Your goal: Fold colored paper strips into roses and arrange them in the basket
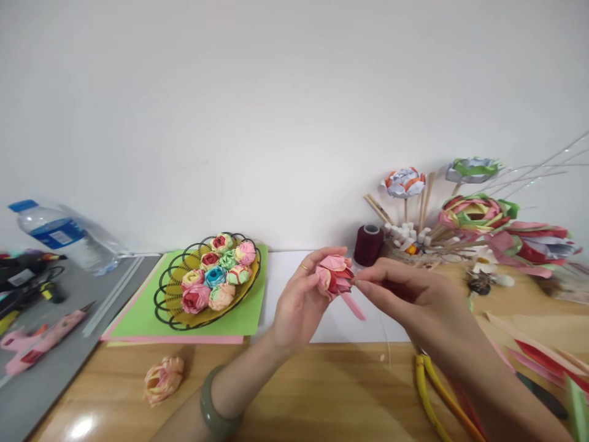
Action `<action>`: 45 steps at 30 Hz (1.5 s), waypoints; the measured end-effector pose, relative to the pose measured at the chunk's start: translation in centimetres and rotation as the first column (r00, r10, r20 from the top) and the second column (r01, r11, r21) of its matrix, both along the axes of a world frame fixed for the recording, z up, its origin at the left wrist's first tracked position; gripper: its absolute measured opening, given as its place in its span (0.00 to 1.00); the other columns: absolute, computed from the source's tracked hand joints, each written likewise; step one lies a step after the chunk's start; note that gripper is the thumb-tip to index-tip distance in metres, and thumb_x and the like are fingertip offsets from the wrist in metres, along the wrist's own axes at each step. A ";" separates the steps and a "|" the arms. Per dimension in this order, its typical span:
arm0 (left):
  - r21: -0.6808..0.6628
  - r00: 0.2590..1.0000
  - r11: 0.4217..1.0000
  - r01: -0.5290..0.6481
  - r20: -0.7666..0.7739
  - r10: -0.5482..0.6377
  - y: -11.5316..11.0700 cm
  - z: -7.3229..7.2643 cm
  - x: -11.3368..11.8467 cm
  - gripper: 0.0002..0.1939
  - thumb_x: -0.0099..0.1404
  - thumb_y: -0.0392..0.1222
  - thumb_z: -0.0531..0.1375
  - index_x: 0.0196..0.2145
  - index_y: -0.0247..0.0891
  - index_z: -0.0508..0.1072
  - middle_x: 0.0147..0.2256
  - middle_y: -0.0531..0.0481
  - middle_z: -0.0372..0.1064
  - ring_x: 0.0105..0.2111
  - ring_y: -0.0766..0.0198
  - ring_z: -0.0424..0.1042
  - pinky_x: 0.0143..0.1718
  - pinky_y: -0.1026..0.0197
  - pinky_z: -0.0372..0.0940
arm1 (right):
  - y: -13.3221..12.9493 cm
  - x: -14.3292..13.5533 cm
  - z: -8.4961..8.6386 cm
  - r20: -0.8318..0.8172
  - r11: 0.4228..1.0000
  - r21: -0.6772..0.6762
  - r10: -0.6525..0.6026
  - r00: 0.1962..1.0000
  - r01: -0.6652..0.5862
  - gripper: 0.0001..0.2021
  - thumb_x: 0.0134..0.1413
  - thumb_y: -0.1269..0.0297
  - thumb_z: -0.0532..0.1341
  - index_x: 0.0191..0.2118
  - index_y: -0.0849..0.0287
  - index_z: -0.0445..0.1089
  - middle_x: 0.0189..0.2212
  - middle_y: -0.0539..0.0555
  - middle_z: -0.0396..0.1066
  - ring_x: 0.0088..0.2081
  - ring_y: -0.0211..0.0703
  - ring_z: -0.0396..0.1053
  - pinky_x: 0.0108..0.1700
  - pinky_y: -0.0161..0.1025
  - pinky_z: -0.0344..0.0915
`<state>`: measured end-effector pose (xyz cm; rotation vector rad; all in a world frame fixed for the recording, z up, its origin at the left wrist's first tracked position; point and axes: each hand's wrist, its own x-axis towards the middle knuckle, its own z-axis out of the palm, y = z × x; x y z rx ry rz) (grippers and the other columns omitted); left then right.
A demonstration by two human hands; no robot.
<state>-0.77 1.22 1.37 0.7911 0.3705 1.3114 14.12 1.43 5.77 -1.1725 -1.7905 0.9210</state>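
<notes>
A pink and red paper flower [332, 276] sits sideways in my left hand [301, 301], whose fingers and thumb close round it. A pink paper strip [353, 306] sticks out below the flower. My right hand [405, 291] pinches at the flower's right edge with thumb and forefinger; what lies between these fingertips is too small to make out. Below the right hand a thin pale thread [389, 353] hangs over the edge of the white paper [289, 270]. Just behind the hands stands a dark red thread spool [368, 244].
Left: a wire basket [172, 319] of paper flowers on green paper [133, 313], a loose peach flower [164, 380], a pink glue gun [46, 341] and a water bottle [64, 236]. Right: stemmed paper flowers [478, 212], yellow-handled tool [426, 393] and paper strips [543, 356].
</notes>
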 end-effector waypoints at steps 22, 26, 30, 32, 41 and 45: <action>0.169 0.895 0.984 -0.058 -0.429 0.127 0.1 -0.4 -0.9 0.28 0.62 0.49 0.56 0.58 0.55 0.52 0.49 0.48 0.60 0.42 0.61 0.67 0.38 0.59 0.68 | -0.4 -0.4 -0.5 0.157 0.918 0.392 -0.132 0.979 0.061 0.06 0.50 0.71 0.58 0.27 0.58 0.71 0.19 0.48 0.63 0.20 0.33 0.56 0.22 0.33 0.53; 0.231 0.897 0.969 -0.082 -0.407 0.173 0.0 -0.4 -0.8 0.20 0.63 0.45 0.56 0.53 0.49 0.59 0.46 0.48 0.63 0.44 0.62 0.65 0.46 0.57 0.64 | -0.4 -0.6 -0.5 0.150 0.917 0.390 -0.151 0.977 0.082 0.05 0.49 0.70 0.58 0.27 0.58 0.70 0.19 0.47 0.61 0.20 0.33 0.56 0.21 0.33 0.52; 0.339 0.851 0.926 -0.167 -0.426 0.309 0.0 -0.7 -0.6 0.20 0.63 0.41 0.55 0.52 0.47 0.58 0.50 0.47 0.59 0.47 0.62 0.63 0.49 0.58 0.61 | -0.1 -0.8 -0.2 0.024 0.992 0.112 -0.060 0.998 0.057 0.05 0.49 0.66 0.58 0.25 0.58 0.68 0.18 0.47 0.61 0.20 0.33 0.56 0.20 0.32 0.51; 0.386 0.808 0.903 -0.186 -0.463 0.365 0.0 -0.9 -0.7 0.20 0.63 0.41 0.55 0.53 0.47 0.57 0.52 0.46 0.54 0.49 0.61 0.61 0.49 0.58 0.61 | 0.1 -0.7 -0.1 -0.037 0.999 -0.037 -0.011 0.999 0.010 0.07 0.49 0.64 0.58 0.25 0.59 0.66 0.19 0.47 0.62 0.21 0.33 0.56 0.20 0.31 0.52; 0.382 0.786 0.909 -0.167 -0.505 0.357 0.1 -1.1 -0.7 0.19 0.64 0.41 0.54 0.52 0.46 0.56 0.55 0.46 0.55 0.49 0.61 0.62 0.48 0.58 0.62 | 0.3 -0.6 -0.6 0.143 0.993 0.104 -0.063 0.988 0.048 0.06 0.50 0.67 0.56 0.25 0.59 0.68 0.19 0.47 0.66 0.20 0.32 0.59 0.20 0.31 0.53; 0.331 0.827 0.920 -0.208 -0.443 0.346 0.1 -1.6 -0.1 0.20 0.62 0.40 0.57 0.51 0.46 0.56 0.52 0.46 0.58 0.47 0.62 0.64 0.46 0.58 0.63 | 0.2 -1.2 -1.7 0.302 0.810 0.570 -0.360 0.882 0.136 0.07 0.50 0.71 0.55 0.27 0.60 0.70 0.20 0.50 0.67 0.20 0.33 0.61 0.22 0.32 0.56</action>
